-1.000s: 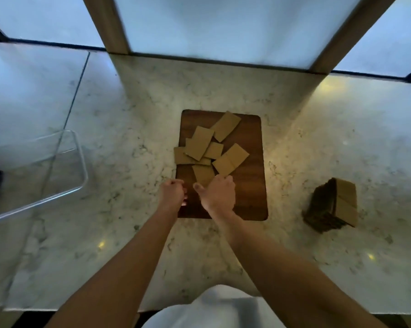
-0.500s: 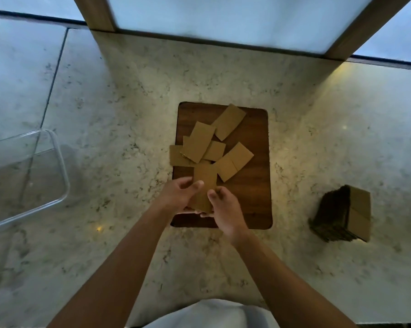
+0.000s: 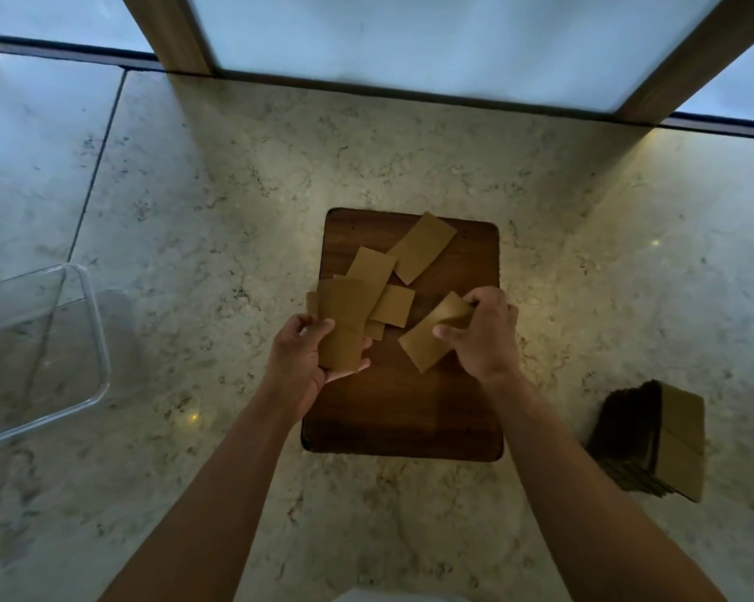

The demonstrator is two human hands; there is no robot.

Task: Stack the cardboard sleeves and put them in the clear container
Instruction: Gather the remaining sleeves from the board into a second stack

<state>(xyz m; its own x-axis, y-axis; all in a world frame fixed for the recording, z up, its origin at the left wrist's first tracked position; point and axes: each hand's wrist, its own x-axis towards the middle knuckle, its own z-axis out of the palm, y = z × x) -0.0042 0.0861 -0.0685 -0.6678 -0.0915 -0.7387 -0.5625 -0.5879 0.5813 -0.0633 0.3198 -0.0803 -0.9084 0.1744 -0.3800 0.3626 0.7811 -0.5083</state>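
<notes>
On the pale, veined marble worktop (image 3: 236, 202) lies a dark brown wooden cutting board with rounded corners (image 3: 410, 410), and both hands work above its far half. The left hand (image 3: 305, 358) holds a flat tan cardboard sleeve (image 3: 342, 328) upright in its palm, thumb curled over the near face and fingers (image 3: 357, 367) wrapped under the lower edge. The right hand (image 3: 483, 336) pinches a second tan cardboard sleeve (image 3: 431, 336) by its right end, thumb on top and fingers curled round the far edge; this sleeve slants down to the left, its lower corner close to the board (whether it touches the wood cannot be told).

More loose tan cardboard sleeves lie overlapping on the board's far half: one angled piece near the far edge (image 3: 423, 247), one beneath it toward the left (image 3: 370, 269), and a smaller one showing between the two hands (image 3: 394, 306).

The clear rectangular plastic container (image 3: 99, 341) sits at the left edge of the worktop, well apart from the board. On the right, also well apart, a tall stack of brown cardboard sleeves (image 3: 653, 441) lies on its side. Frosted window panes with wooden frames (image 3: 171, 32) run along the far edge.
</notes>
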